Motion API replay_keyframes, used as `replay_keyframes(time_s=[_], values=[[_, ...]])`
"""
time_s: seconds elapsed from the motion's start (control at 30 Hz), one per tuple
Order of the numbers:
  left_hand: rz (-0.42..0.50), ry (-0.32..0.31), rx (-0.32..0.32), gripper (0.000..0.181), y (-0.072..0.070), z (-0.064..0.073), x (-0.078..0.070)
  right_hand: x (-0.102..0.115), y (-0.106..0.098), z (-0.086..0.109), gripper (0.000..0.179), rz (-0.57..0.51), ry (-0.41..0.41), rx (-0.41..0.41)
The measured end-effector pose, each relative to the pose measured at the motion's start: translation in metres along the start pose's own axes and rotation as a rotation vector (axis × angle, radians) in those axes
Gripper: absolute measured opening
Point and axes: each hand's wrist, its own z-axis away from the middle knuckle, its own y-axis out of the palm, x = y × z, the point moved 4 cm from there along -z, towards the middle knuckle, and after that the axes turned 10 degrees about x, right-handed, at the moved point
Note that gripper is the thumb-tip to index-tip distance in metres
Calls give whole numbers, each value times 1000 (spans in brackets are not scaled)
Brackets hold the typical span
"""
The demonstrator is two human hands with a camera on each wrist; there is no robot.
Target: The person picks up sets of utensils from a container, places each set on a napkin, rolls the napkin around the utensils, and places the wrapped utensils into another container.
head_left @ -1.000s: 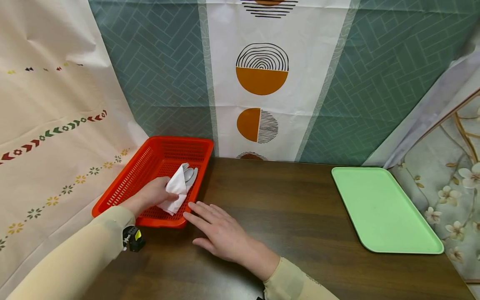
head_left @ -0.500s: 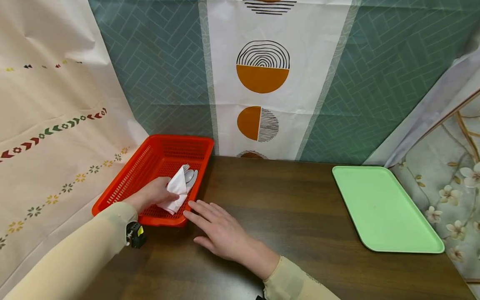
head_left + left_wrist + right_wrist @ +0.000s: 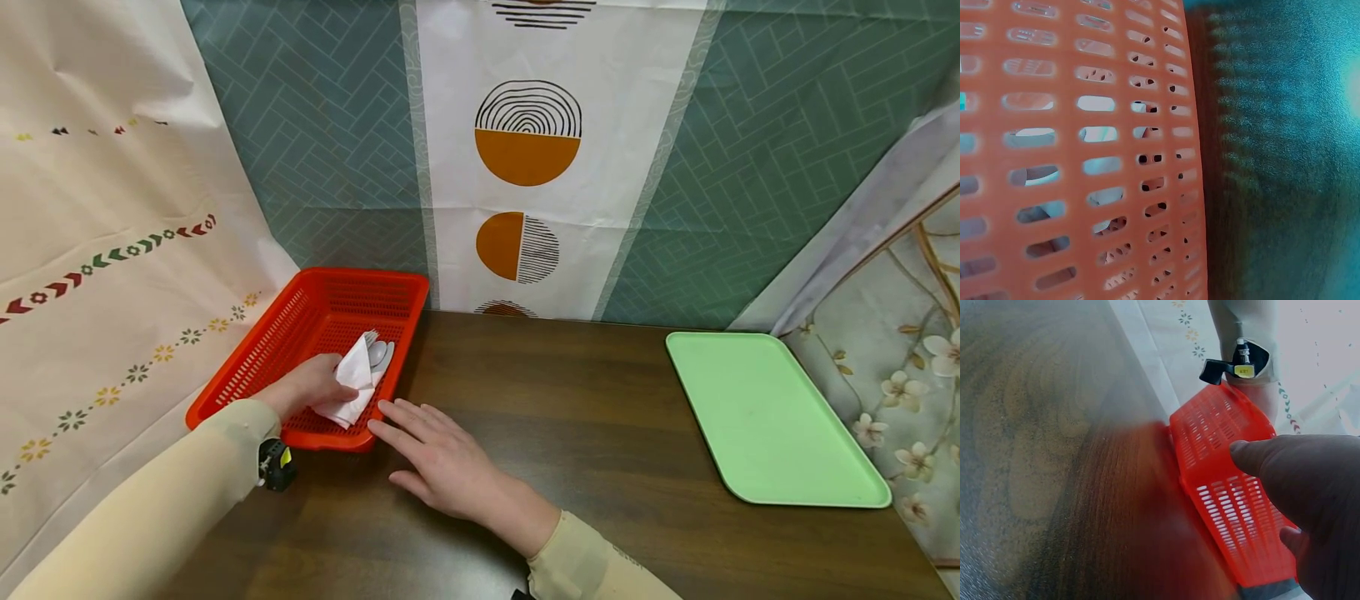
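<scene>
A white folded napkin [image 3: 352, 377] lies in the red plastic basket [image 3: 251, 354] at the left of the head view. A fork [image 3: 371, 337], a spoon [image 3: 377, 353] and a knife [image 3: 386, 360] poke out of its far end. My left hand [image 3: 309, 386] reaches in over the near left side and grips the napkin, thumb on top; its other fingers are mostly hidden. My right hand [image 3: 442, 462] has its fingers extended, the tips at the basket's near right rim. The left wrist view shows mostly the slotted basket wall [image 3: 1067, 162], with pale shapes behind it.
A light green tray [image 3: 772, 417] lies at the right end of the dark wooden table [image 3: 570, 417]. Patterned cloth hangs behind the table, with a cream cloth [image 3: 112, 275] along the left and a floral cloth [image 3: 900, 417] along the right.
My left forearm has shifted slightly forward and to the right. The napkin, the basket and my right hand stay practically where they were.
</scene>
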Motion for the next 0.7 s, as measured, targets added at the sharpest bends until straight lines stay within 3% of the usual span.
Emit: replay_keyframes(time_s=[0.43,0.6,0.7], values=[[19,-27,-21,71,-1,5,2,1,-1,0,75,7,-11,-8],[-103,-36,-55,89,-3,13,-4,1,-1,0,75,7,-6,-8],[-219,-5,-74,79,-4,17,-10,1,-1,0,76,8,-1,-2]])
